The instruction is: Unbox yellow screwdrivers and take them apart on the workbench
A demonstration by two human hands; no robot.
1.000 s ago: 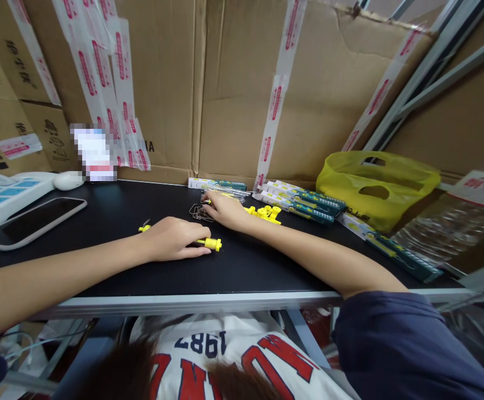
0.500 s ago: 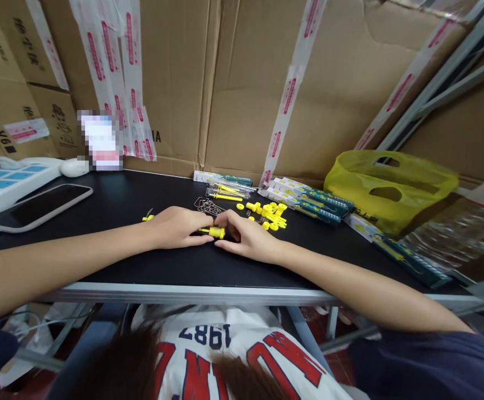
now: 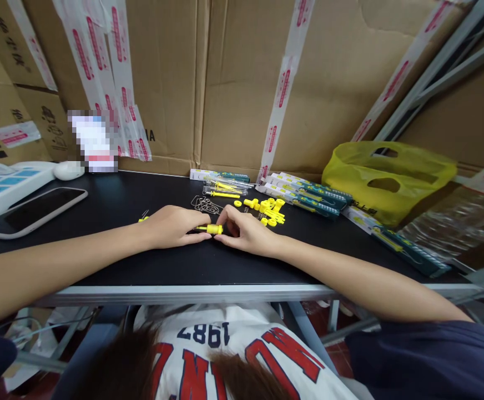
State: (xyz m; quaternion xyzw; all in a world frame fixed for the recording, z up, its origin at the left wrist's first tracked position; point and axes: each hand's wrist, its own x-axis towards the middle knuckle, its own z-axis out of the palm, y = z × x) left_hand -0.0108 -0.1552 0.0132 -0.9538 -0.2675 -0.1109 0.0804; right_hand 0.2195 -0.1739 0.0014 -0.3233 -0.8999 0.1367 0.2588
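Note:
A small yellow plastic rod with a wider cylindrical end (image 3: 213,229) lies between my hands, just above the black tabletop. My left hand (image 3: 174,226) is closed on its thin part, and most of that end is hidden under the fingers. At the cylindrical end, my right hand (image 3: 244,230) pinches with thumb and fingertips. Behind the hands sits a tangle of bent metal wires (image 3: 203,205). Loose yellow plastic parts (image 3: 273,211) and a few small springs are heaped beyond my right hand. Another yellow piece with a wire (image 3: 144,218) pokes out behind my left wrist.
Clear-wrapped yellow pieces (image 3: 225,189) and printed slim packs (image 3: 304,197) lie toward the back. To the right stand a yellow plastic bag (image 3: 350,178) and a clear plastic wrapped pack (image 3: 437,228). A phone (image 3: 34,211) and a power strip (image 3: 9,186) occupy the left.
The view has shifted slightly. My right fingertips have closed in on the yellow rod's cylindrical end, while my left hand keeps its hold.

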